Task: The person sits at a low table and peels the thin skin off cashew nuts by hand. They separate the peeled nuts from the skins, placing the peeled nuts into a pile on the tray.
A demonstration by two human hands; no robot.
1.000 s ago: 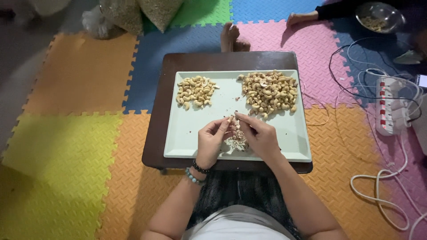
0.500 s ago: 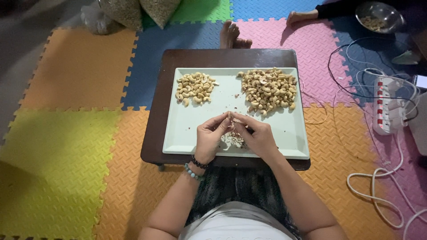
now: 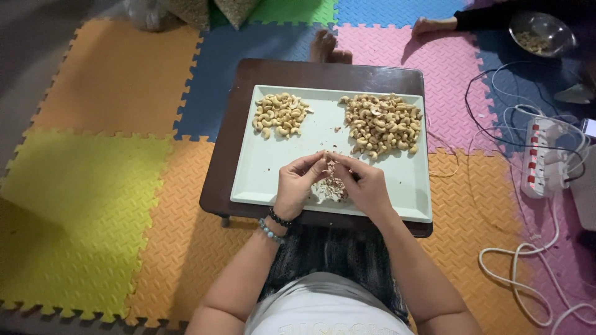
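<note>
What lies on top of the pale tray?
On the tray lie two cashew piles: a smaller left pile and a bigger right pile. Near the front edge sits a heap of scraps, partly covered by the left hand and right hand.

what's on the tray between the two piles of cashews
In the head view, the strip of pale tray between the smaller left pile and larger right pile is nearly bare, with only a few small crumbs.

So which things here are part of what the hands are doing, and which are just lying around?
In use: left hand and right hand, pale rectangular tray, small heap of pale nuts, larger browner nut heap, scraps pile.
Lying about: white power strip, metal bowl, white cable.
</note>
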